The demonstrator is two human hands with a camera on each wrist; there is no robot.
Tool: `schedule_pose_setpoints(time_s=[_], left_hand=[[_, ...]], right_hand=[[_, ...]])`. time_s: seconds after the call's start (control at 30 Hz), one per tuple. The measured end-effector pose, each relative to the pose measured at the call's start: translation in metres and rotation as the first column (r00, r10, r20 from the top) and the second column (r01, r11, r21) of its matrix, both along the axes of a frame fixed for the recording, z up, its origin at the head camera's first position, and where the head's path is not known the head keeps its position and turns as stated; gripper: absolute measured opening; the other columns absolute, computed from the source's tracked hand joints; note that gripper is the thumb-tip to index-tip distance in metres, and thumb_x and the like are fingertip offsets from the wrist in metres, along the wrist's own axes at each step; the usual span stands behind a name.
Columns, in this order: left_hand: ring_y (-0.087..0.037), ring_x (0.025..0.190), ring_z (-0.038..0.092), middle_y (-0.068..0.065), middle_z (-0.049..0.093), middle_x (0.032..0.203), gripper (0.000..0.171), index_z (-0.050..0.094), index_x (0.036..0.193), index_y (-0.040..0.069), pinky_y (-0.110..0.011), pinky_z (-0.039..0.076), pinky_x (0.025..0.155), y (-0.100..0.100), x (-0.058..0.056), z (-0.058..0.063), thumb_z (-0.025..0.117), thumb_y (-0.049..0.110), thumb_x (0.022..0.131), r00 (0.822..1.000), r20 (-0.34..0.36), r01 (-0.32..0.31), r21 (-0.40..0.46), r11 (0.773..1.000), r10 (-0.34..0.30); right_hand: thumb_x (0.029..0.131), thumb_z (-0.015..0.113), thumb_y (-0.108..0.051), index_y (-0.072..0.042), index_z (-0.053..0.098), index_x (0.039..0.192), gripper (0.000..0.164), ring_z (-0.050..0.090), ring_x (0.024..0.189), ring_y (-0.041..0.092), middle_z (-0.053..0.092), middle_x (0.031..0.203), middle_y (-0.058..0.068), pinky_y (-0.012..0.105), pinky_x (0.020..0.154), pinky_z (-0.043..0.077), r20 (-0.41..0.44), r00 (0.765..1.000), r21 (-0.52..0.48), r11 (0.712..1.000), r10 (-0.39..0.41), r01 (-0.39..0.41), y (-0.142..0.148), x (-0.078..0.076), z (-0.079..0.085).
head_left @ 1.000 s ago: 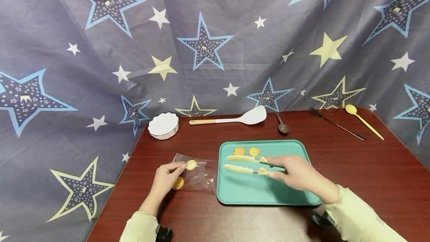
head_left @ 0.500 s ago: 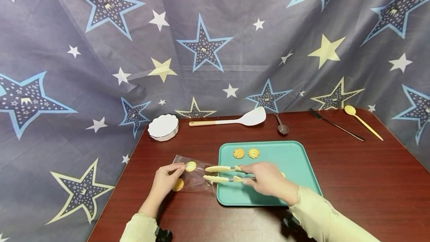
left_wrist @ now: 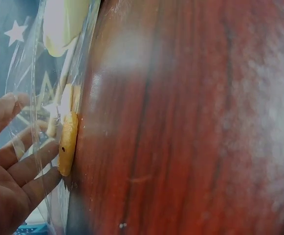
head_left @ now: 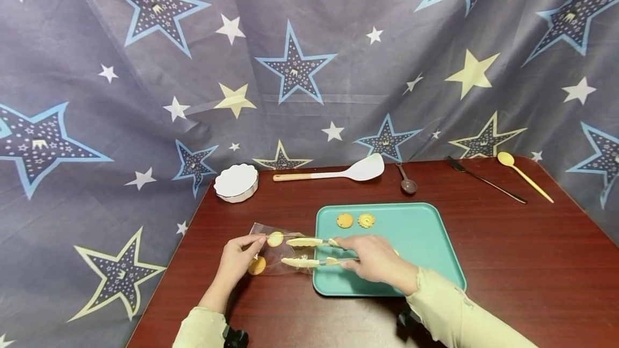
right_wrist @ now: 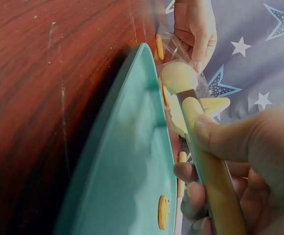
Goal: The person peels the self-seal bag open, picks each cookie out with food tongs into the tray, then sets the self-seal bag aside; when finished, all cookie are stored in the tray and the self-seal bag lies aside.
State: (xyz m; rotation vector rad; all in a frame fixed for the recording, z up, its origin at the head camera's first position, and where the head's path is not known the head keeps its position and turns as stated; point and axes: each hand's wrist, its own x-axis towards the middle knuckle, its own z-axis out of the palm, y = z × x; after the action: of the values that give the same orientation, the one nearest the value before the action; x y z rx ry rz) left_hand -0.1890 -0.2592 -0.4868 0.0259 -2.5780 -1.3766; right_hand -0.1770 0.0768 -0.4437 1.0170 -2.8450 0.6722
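Observation:
My left hand (head_left: 240,254) pinches the upper layer of a clear plastic bag (head_left: 282,270) lying left of the tray. Two round yellow cookies (head_left: 257,265) show at the bag; in the left wrist view a cookie (left_wrist: 68,144) stands edge-on behind the film. My right hand (head_left: 374,258) grips a pair of tongs (head_left: 302,242) with cream scalloped tips. The tong arms are spread, their tips at the bag's right end, and I see nothing held between them. On the teal tray (head_left: 420,230) lie a round cookie (head_left: 345,220) and a flower-shaped cookie (head_left: 366,220).
Along the back of the table lie a white fluted dish (head_left: 236,182), a white spatula (head_left: 365,168), a brown measuring spoon (head_left: 408,186), a dark thin-handled utensil (head_left: 488,181) and a yellow spoon (head_left: 524,176). A starry cloth (head_left: 300,122) hangs behind.
My right hand has carried the tongs leftward from above the tray to the bag, and their tips have spread a little wider. My left hand stays in place.

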Motion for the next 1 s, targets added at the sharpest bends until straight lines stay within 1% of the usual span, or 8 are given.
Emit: schedule_pose_setpoints(time_s=[0.07,0.17,0.27,0.37,0.53,0.67,0.8,1.0], left_hand=[[-0.009,0.083,0.063,-0.005,0.074,0.096,0.012,0.079,0.097,0.009,-0.021,0.051,0.071,0.0,0.0,0.0,0.074,0.014,0.088,1.0,0.0,-0.003,-0.005,1.0,0.003],[-0.013,0.095,0.065,-0.005,0.075,0.096,0.013,0.079,0.097,0.008,-0.024,0.05,0.081,0.001,-0.001,0.001,0.074,0.015,0.088,1.0,0.002,-0.001,-0.008,1.0,0.001],[-0.018,0.102,0.065,-0.005,0.074,0.097,0.014,0.078,0.098,0.007,-0.027,0.05,0.089,0.002,-0.001,0.002,0.073,0.016,0.089,1.0,0.007,0.006,-0.005,1.0,-0.006],[-0.019,0.104,0.065,-0.005,0.074,0.097,0.014,0.078,0.098,0.006,-0.03,0.049,0.091,0.002,-0.001,0.002,0.072,0.016,0.089,1.0,0.015,0.002,-0.002,1.0,-0.002],[-0.017,0.103,0.065,-0.005,0.075,0.097,0.014,0.078,0.097,0.007,-0.029,0.049,0.091,0.003,0.0,0.002,0.073,0.016,0.089,1.0,0.019,0.005,0.004,1.0,-0.005],[-0.017,0.101,0.066,-0.005,0.075,0.096,0.014,0.078,0.097,0.006,-0.026,0.049,0.09,0.004,0.001,0.003,0.072,0.016,0.089,1.0,0.008,0.022,0.004,1.0,-0.022],[-0.018,0.103,0.066,-0.004,0.075,0.096,0.014,0.079,0.098,0.007,-0.027,0.048,0.091,0.003,0.0,0.002,0.073,0.016,0.089,1.0,0.01,0.018,-0.005,1.0,-0.018],[-0.015,0.099,0.065,-0.004,0.074,0.097,0.014,0.078,0.099,0.009,-0.026,0.05,0.086,0.004,-0.001,0.001,0.073,0.017,0.089,1.0,-0.002,0.017,-0.027,0.999,-0.017]], right_hand=[[0.085,0.076,-0.028,-0.01,0.063,0.131,0.051,0.065,0.106,0.028,0.068,0.121,0.005,0.047,0.08,0.054,0.018,1.0,-0.002,1.0,0.007,-0.007,0.002,0.0,0.0],[0.085,0.075,-0.028,-0.009,0.062,0.132,0.052,0.064,0.108,0.029,0.068,0.121,0.006,0.048,0.083,0.053,0.034,0.999,-0.001,1.0,0.011,-0.011,0.005,-0.001,-0.001],[0.086,0.075,-0.028,-0.011,0.062,0.132,0.052,0.064,0.107,0.028,0.068,0.121,0.005,0.047,0.082,0.053,0.038,0.999,0.002,1.0,0.0,0.0,0.007,-0.002,0.0],[0.085,0.076,-0.027,-0.012,0.063,0.131,0.051,0.065,0.105,0.027,0.069,0.119,0.005,0.046,0.079,0.054,0.016,1.0,0.005,1.0,-0.01,0.01,0.006,-0.001,-0.001],[0.084,0.077,-0.027,-0.012,0.064,0.129,0.049,0.066,0.103,0.026,0.069,0.118,0.005,0.046,0.072,0.054,-0.02,0.999,0.008,1.0,-0.026,0.026,-0.005,0.001,-0.004],[0.086,0.075,-0.029,-0.01,0.063,0.13,0.05,0.065,0.107,0.028,0.068,0.12,0.008,0.047,0.075,0.055,-0.012,0.998,0.01,0.998,-0.06,0.06,-0.018,0.004,-0.007],[0.087,0.073,-0.031,-0.007,0.06,0.132,0.052,0.064,0.108,0.028,0.067,0.12,0.01,0.047,0.077,0.055,-0.012,0.997,0.013,0.997,-0.074,0.074,-0.028,0.005,-0.009],[0.089,0.07,-0.033,-0.003,0.06,0.131,0.053,0.066,0.102,0.027,0.068,0.118,0.012,0.044,0.076,0.055,-0.062,0.996,0.038,0.997,-0.068,0.07,-0.042,0.009,-0.01]])
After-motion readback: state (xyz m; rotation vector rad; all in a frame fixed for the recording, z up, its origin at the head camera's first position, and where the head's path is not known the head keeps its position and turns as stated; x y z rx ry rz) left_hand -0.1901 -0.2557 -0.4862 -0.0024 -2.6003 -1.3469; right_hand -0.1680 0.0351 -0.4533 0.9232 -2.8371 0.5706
